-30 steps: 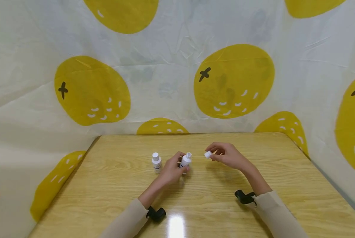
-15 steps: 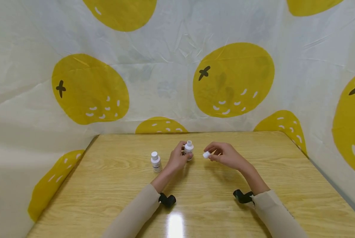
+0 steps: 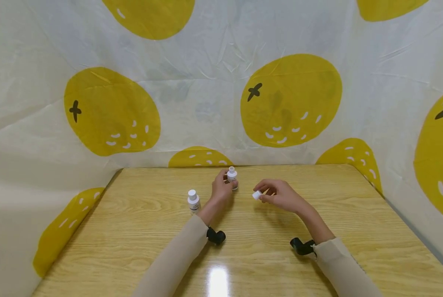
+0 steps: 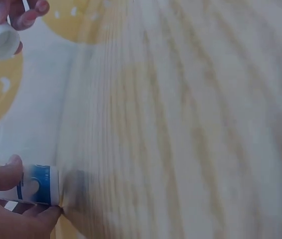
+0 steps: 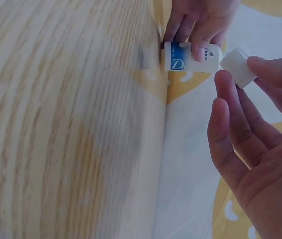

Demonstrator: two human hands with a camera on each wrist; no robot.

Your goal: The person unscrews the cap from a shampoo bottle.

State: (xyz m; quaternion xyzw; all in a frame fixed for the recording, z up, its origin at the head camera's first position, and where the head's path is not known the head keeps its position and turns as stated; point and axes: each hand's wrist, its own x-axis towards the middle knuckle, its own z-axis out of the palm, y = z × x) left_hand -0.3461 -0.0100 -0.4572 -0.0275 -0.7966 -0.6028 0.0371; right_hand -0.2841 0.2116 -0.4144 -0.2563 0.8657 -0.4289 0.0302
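Note:
My left hand [image 3: 221,189] grips an uncapped white bottle [image 3: 232,176] near the table's far edge, thumb on its front. In the left wrist view the blue-banded label of that bottle [image 4: 40,184] shows between the fingers of the left hand [image 4: 11,201]. My right hand [image 3: 283,195] pinches a white cap [image 3: 256,195] between thumb and fingers, to the right of the bottle and apart from it. The right wrist view shows the cap [image 5: 238,66] held at the fingertips of the right hand [image 5: 260,144]. A second white bottle [image 3: 193,201], capped, stands upright left of my left forearm.
The wooden table [image 3: 140,239] reaches back to a pale curtain [image 3: 199,99] printed with yellow fruit. Each wrist carries a black camera, the left one [image 3: 216,236] and the right one [image 3: 302,246], low over the table.
My left hand has carried the uncapped bottle away from me toward the table's far edge. The right hand with the cap has barely moved. The capped bottle stands where it was.

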